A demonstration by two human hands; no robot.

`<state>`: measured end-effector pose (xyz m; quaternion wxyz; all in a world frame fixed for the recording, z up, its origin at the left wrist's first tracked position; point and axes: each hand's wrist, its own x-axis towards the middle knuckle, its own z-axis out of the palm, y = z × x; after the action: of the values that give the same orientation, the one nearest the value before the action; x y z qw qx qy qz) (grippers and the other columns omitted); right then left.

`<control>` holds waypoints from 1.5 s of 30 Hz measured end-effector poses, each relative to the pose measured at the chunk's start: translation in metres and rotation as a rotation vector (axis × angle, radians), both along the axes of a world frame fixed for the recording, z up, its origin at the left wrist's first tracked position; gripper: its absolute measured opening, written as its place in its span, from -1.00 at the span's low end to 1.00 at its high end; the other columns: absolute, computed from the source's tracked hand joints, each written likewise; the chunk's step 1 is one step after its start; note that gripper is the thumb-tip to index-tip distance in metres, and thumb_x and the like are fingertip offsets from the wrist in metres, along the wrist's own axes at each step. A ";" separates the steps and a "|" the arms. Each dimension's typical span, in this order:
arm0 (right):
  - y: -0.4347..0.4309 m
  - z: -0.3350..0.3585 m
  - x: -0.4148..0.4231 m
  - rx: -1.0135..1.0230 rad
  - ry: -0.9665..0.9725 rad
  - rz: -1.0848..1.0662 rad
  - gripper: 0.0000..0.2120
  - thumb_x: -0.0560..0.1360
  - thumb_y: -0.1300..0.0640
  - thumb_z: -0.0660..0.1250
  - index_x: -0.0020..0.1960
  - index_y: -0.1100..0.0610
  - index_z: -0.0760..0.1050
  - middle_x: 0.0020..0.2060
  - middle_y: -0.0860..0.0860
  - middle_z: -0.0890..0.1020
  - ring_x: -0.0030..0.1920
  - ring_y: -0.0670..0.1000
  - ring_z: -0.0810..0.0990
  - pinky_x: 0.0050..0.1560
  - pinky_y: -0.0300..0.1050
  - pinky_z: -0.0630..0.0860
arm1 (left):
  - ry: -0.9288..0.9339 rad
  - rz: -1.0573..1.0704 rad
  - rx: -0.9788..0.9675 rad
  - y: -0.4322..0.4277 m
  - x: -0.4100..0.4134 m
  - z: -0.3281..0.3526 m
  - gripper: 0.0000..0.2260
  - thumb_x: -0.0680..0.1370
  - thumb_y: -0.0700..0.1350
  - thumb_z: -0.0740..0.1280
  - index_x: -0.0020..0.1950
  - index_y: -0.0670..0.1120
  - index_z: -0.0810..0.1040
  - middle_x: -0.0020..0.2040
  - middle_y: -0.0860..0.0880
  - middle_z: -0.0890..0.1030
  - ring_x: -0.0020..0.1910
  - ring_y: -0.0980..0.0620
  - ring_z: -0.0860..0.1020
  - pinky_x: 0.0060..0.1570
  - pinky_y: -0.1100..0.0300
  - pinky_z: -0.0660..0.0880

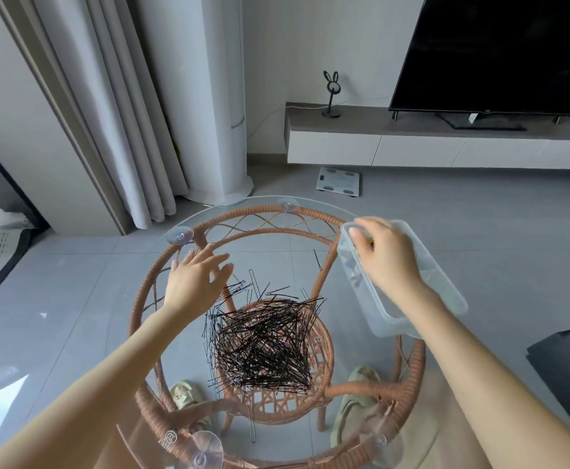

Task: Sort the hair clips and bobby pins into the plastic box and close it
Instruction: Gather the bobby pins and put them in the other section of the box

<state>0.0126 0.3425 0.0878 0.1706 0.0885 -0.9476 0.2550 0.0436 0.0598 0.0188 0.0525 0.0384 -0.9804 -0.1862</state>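
A big heap of black bobby pins [263, 343] lies on the round glass tabletop [209, 211], with a few stray pins around it, one [317, 259] further back. A clear plastic box [446, 292] stands open at the table's right edge. My right hand [388, 255] hovers over the box's far end, fingers pinched together; whether a pin is between them is unclear. My left hand [197, 282] is spread flat just left of the heap's far edge, holding nothing.
The glass rests on a woven rattan frame [270, 211] with suction cups. Below it show slippers on the grey tile floor. Curtains, a white column unit, a bathroom scale, a TV on a low cabinet stand further back.
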 end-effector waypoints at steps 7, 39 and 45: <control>-0.065 -0.086 -0.013 0.153 -0.467 0.020 -0.44 0.61 -0.06 -0.09 0.48 0.26 0.01 0.50 0.20 0.05 0.52 0.12 -0.03 0.52 0.05 -0.07 | -0.088 0.017 -0.037 0.000 0.011 -0.038 -0.31 0.44 0.30 -0.34 0.43 0.15 0.26 0.53 -0.02 0.10 0.52 -0.19 -0.09 0.48 -0.08 -0.22; 0.056 -0.044 0.090 0.267 -0.048 -0.059 -0.72 0.33 0.13 0.42 0.03 0.17 0.60 -0.07 0.09 0.69 -0.04 0.18 0.62 0.07 0.02 0.46 | -0.145 -0.166 0.591 0.040 0.060 -0.030 -0.63 0.62 0.08 0.02 0.27 0.03 0.51 0.42 0.00 0.39 0.48 0.04 0.20 0.44 0.09 0.12; 0.039 -0.049 0.070 0.187 -0.053 0.222 -0.82 0.40 0.29 0.37 -0.34 0.17 0.43 -0.40 -0.06 0.46 -0.31 0.07 0.42 -0.22 -0.12 0.23 | -0.156 -0.136 0.656 0.039 0.061 -0.030 -0.62 0.60 0.13 0.05 0.21 0.04 0.56 0.37 0.02 0.46 0.40 0.02 0.35 0.45 -0.01 0.21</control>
<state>0.0827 0.3819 0.0385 0.1073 0.2015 -0.9558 0.1854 0.1049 0.0983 -0.0111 -0.0502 0.0020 -0.8697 -0.4911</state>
